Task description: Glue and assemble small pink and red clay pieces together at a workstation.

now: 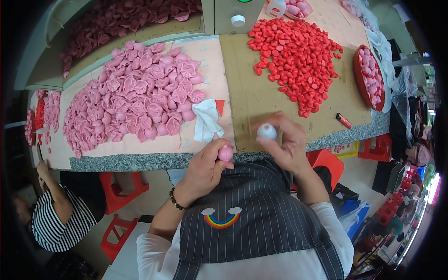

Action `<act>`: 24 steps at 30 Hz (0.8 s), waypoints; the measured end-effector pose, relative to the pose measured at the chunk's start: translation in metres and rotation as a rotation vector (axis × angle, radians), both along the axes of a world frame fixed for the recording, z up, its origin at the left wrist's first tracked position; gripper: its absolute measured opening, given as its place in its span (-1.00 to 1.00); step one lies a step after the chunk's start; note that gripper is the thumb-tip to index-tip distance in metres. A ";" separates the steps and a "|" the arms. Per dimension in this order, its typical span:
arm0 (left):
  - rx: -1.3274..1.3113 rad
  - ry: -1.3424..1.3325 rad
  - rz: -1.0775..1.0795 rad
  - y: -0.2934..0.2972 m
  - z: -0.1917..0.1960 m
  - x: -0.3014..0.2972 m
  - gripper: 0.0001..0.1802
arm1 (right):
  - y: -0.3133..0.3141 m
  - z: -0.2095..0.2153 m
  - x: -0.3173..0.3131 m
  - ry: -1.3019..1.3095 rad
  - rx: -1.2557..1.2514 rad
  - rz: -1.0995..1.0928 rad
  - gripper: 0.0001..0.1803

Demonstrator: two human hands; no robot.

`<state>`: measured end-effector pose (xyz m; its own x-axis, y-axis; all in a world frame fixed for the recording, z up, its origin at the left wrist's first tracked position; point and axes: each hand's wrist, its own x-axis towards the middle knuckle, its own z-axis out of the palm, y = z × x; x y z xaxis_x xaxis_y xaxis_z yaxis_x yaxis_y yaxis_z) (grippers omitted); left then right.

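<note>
In front of my apron, my left hand [205, 169] is closed round a small pink rounded plastic piece [225, 153], its smooth end facing up. To the right, my right hand [290, 142] grips a small whitish bottle [267, 132] between thumb and fingers. A brownish tip shows at its top, and the two hands are apart. Beyond my left hand lies a heap of pink petal-shaped plastic pieces [135, 93]. A pile of small red plastic pieces [298, 56] spreads over the cardboard [242, 88] beyond my right hand.
A crumpled white cloth [206, 122] lies beside the pink heap. A red lighter-like stick [344, 121] rests near the stone edge [130, 161]. At the right stands a red basket [358, 70] of pink pieces. Another person in a striped top [63, 224] works at the left, near red stools [119, 189].
</note>
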<state>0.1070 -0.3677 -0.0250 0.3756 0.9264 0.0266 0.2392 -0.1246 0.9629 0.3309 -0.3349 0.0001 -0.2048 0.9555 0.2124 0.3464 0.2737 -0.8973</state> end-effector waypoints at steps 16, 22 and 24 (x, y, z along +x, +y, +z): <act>0.030 0.118 0.053 0.006 0.006 0.004 -0.55 | -0.011 0.035 0.008 -0.236 0.280 0.131 -0.55; 0.017 0.136 0.047 0.006 0.008 0.004 -0.55 | -0.013 0.034 0.005 -0.243 0.291 0.135 -0.56; -0.008 0.129 0.032 0.006 0.008 0.004 -0.55 | -0.013 0.034 0.004 -0.246 0.297 0.136 -0.55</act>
